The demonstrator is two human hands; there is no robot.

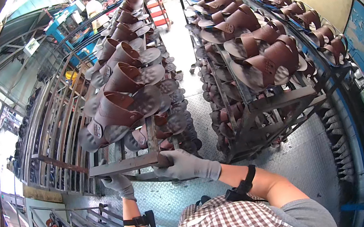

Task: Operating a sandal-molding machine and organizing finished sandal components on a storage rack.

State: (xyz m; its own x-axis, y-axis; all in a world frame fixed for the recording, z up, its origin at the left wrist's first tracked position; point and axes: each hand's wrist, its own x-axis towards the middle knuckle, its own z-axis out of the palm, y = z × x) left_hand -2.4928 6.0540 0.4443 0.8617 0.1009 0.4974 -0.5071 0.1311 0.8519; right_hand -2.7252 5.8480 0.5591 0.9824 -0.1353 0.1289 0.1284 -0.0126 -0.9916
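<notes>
A checked brown-and-white apron is seen at the lower edge, with both forearms reaching forward from it. The grey-gloved left hand (119,184) is closed around the near left corner of a long rusty metal rack tray (125,164), and the grey-gloved right hand (183,165) is clamped on the tray's near front bar, beside the middle upright. The tray is held tilted, running away from the person, and it is loaded with brown leather sandal uppers on grey soles (120,107) in a row. For a steady carry, both grips are probably best kept firm and level so that nothing slides off. To the right, a second rack of brown sandals (259,59) stands on the patterned steel floor (304,151). Farther off, another person (94,8) is seen.
</notes>
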